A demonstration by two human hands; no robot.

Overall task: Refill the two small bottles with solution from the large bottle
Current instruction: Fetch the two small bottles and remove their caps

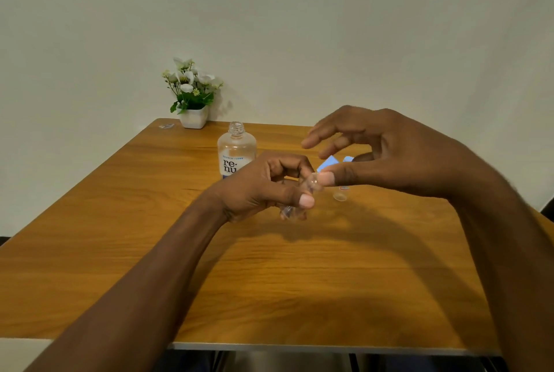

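In front of the large bottle [236,150], the left hand [260,186] grips the probably light, slick small bottle [311,184] mid-body while the right hand [389,153] pinches its top.

wall: you face a plain pale wall [329,27] | table: a wood-grain table [269,281] with a thin grey front edge runs from you to that wall | decor: white pot of white flowers [193,96] at your far-left corner | light: soft, blurred shadows on the wood
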